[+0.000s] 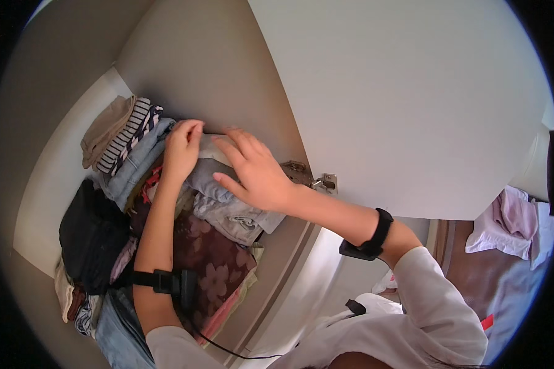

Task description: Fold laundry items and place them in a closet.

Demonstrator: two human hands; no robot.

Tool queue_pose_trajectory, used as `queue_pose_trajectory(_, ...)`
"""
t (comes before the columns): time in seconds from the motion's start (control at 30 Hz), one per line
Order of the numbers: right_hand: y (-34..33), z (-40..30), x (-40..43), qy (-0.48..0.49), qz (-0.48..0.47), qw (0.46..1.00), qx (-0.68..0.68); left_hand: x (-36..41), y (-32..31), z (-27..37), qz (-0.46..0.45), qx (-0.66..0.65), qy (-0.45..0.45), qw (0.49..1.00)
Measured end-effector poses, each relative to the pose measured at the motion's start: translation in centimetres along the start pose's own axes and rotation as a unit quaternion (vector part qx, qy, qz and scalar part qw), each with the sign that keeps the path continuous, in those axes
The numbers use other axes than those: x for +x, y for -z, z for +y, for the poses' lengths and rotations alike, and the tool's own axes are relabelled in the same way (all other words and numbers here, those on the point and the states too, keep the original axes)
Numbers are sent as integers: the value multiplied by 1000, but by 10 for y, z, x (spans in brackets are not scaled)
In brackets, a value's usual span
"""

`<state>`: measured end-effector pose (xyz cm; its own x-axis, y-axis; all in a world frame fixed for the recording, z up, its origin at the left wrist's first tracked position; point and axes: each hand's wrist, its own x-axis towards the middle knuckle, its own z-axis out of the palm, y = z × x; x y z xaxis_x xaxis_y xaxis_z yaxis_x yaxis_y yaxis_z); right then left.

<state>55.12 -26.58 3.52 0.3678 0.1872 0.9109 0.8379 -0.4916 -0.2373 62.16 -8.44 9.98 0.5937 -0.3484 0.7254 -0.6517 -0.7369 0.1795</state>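
Observation:
My left hand reaches to the back of a cupboard, its fingers curled beside a pile of folded clothes. Whether it grips any cloth is hidden. To its right, my right hand hovers over or rests on the pile, fingers apart and holding nothing. Below the hands lie a white cloth, a folded grey garment and a crumpled light-grey garment. Left of my left hand are folded blue denim, a striped garment and a beige one.
A black garment and more denim lie nearer me, beside a maroon floral cloth. An open white cupboard door hangs on a metal hinge close to my right forearm. A black cable trails from my left arm strap.

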Motion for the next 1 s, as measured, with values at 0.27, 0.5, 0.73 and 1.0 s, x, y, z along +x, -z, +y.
queue_pose_trajectory(0.27,-24,21,-10,-136,-98,983,71,-17,-10,-16,-247,-147,119,950)
queue_pose_trajectory(0.5,-15,21,-9,-78,-110,978,-160,-19,19,-14,-225,-107,91,964)
queue_pose_trajectory(0.73,-13,31,-34,44,-97,979,-172,-45,22,-12,-163,117,-15,980)
queue_pose_trajectory(1.0,15,2,-47,15,-81,996,-43,-54,47,15,-196,201,31,959)
